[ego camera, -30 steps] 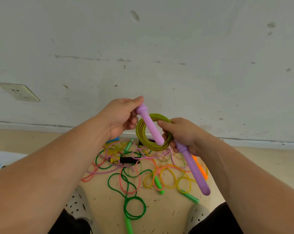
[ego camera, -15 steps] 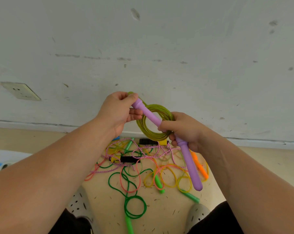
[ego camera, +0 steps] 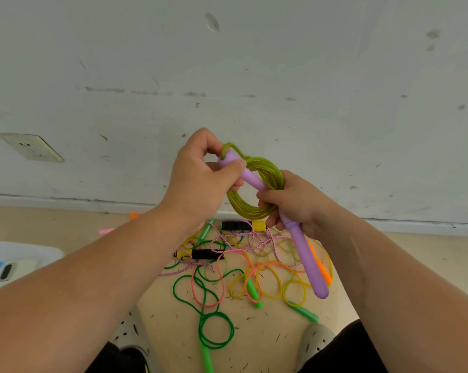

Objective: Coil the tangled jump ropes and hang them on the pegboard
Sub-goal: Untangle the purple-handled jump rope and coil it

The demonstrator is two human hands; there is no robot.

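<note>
An olive-green rope coil (ego camera: pixel 250 208) hangs in front of the wall, with a purple handle (ego camera: pixel 253 180) passing through it. My left hand (ego camera: pixel 206 173) pinches the top end of that handle, where a loop of the green rope comes out. My right hand (ego camera: pixel 292 203) grips the coil together with a second purple handle (ego camera: pixel 309 262) that points down and to the right. On the floor below lies a tangle of ropes (ego camera: pixel 235 265): green, orange-pink, yellow and a pink braided one, with green, orange and black-and-yellow handles. No pegboard is in view.
A scuffed white wall (ego camera: pixel 254 76) rises straight ahead, with a socket (ego camera: pixel 32 146) at the left. My grey perforated shoes (ego camera: pixel 312 343) flank the tangle. A white object (ego camera: pixel 9 262) lies at the left edge of the sandy floor.
Both hands have lifted the coil and handles higher. My left hand has shifted on the handle's tip, and a loop of green rope now shows above it.
</note>
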